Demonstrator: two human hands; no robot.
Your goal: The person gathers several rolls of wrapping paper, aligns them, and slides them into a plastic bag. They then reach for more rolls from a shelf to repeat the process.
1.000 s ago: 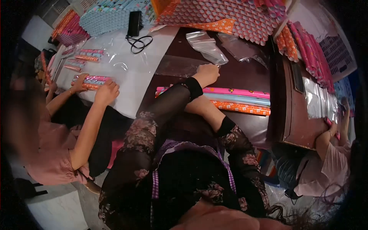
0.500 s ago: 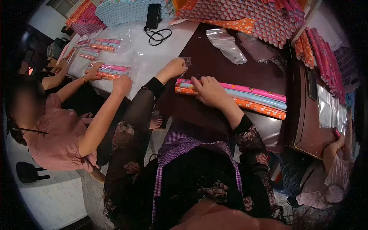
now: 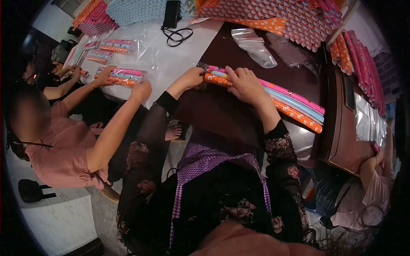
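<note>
The person at the dark brown table [image 3: 239,57] has both hands on a bundle of three wrapping-paper rolls [image 3: 290,100], one pink, one pale blue, one orange, lying side by side and slanting from the middle of the table down toward its right edge. The right hand [image 3: 246,83] lies over the top of the bundle near its left end, fingers [image 3: 234,73] curled across the rolls and pressing them together. The left hand [image 3: 193,77] is at the very end of the bundle, closed around the roll tips together with a scrap of clear plastic bag [image 3: 204,67] that shows just above the knuckles; whether the bag is already over the ends, I cannot tell.

Farther back on the same table lie two loose clear bags [image 3: 256,45], well apart from the hands. Beyond them stands a stacked wall of rolls seen end-on [image 3: 273,17].

To the left, a co-worker in a pink top has both hands on a bagged set of rolls [image 3: 124,77] on a white table [image 3: 171,59]; more bagged sets [image 3: 106,46] lie behind it, and a black charger with a coiled cord [image 3: 173,17] sits near the far edge. At the lower right another person's hand [image 3: 376,160] rests by a sheet of clear plastic [image 3: 367,119].
</note>
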